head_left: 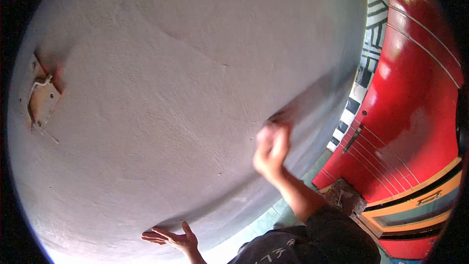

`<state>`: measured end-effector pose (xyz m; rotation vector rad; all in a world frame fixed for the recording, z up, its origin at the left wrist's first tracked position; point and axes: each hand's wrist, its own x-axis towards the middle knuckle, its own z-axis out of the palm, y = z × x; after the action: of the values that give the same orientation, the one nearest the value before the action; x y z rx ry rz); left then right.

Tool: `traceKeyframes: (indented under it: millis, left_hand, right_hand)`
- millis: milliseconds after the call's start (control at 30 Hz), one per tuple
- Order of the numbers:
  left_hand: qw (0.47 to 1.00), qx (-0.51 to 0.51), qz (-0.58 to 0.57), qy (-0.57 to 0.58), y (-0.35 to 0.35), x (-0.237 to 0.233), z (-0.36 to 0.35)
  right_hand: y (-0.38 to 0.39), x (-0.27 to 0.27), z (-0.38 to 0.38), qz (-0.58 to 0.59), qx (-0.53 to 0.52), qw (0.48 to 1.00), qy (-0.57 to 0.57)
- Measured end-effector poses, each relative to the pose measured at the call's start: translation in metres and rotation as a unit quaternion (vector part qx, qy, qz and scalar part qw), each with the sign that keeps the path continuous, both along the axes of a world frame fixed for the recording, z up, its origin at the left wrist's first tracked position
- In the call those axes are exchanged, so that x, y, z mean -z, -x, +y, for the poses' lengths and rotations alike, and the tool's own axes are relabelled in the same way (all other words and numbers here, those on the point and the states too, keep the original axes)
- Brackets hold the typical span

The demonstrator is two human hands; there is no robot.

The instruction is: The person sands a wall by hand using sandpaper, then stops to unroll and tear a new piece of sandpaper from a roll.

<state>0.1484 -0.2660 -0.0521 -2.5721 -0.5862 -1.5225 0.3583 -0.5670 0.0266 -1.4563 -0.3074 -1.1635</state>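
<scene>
A broad grey plastered wall (pixel 146 93), with faint ridges and small specks, fills most of the head view. My right hand (pixel 272 149) is raised in front of it, blurred, with the fingers curled into a fist. What it grips, if anything, I cannot make out. Beyond the fist, a dark shadow stretches up the wall to the right. Low in the view, my left hand (pixel 171 237) is open, fingers stretched to the left and thumb apart, close to the wall's lower part. Its shadow runs along the grey surface beside it.
At the far left, a rusty metal plate (pixel 46 95) with a bent wire is set in the wall. To the right stands a shiny red panel (pixel 415 83) with an orange-framed drawer (pixel 420 205) below. A black-and-white patterned strip (pixel 352 105) and pale floor tiles (pixel 271 217) lie between.
</scene>
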Motion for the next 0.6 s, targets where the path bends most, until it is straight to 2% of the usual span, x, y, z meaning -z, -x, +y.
traceKeyframes:
  millis: [33,67,100,167,200,233,267,300,333,367,400,467,533,567,600]
  left_hand:
    - [1.0,-0.01,0.007,-0.007,0.0,0.003,0.004]
    - [1.0,-0.012,0.003,-0.009,0.0,0.005,0.005]
    - [1.0,-0.014,0.001,-0.013,0.0,0.006,0.006]
    - [1.0,-0.027,0.005,-0.009,-0.002,0.005,0.005]
    - [1.0,-0.003,0.003,0.006,-0.001,0.007,0.008]
    - [1.0,-0.015,0.012,0.017,-0.001,0.014,0.012]
    - [0.999,-0.03,0.024,0.031,0.003,0.018,0.014]
    - [0.999,-0.018,0.025,0.015,0.003,0.012,0.013]
    - [0.999,0.006,0.023,0.021,0.005,0.011,0.014]
    - [1.0,0.016,0.024,0.005,0.006,0.01,0.017]
    - [0.999,0.028,0.023,-0.013,0.009,0.009,0.022]
    - [0.999,0.032,0.023,-0.011,0.02,0.002,0.034]
    - [0.999,0.025,0.007,0.032,0.032,-0.001,0.052]
    - [0.998,0.018,-0.008,0.06,0.04,0.001,0.065]
    - [0.998,0.014,-0.019,0.055,0.048,-0.002,0.08]
  right_hand:
    - [0.013,-0.009,0.016,-0.149,0.049,0.979,0.133]
    - [0.023,-0.018,0.016,-0.087,-0.015,0.94,0.329]
    - [0.033,-0.026,0.017,-0.031,-0.095,0.857,0.505]
    - [0.012,-0.001,0.016,-0.091,-0.018,0.95,0.298]
    - [0.003,-0.008,0.013,-0.046,0.028,0.991,0.12]
    - [-0.006,-0.014,0.01,-0.026,0.049,0.995,-0.08]
    - [0.001,-0.041,0.008,0.075,0.056,0.971,-0.22]
    - [0.006,-0.044,0.024,0.051,0.059,0.973,-0.215]
    - [0.009,-0.014,0.045,-0.005,0.065,0.99,-0.123]
    - [0.027,-0.009,0.061,-0.072,0.053,0.996,0.015]
    - [0.045,-0.01,0.073,-0.144,0.04,0.978,0.149]
    - [0.06,-0.012,0.08,-0.2,0.004,0.937,0.287]
    - [0.043,0.005,0.079,-0.12,0.064,0.985,0.11]
    - [0.042,0.004,0.076,-0.034,-0.002,0.999,-0.011]
    - [0.053,-0.03,0.079,0.073,-0.001,0.987,-0.143]
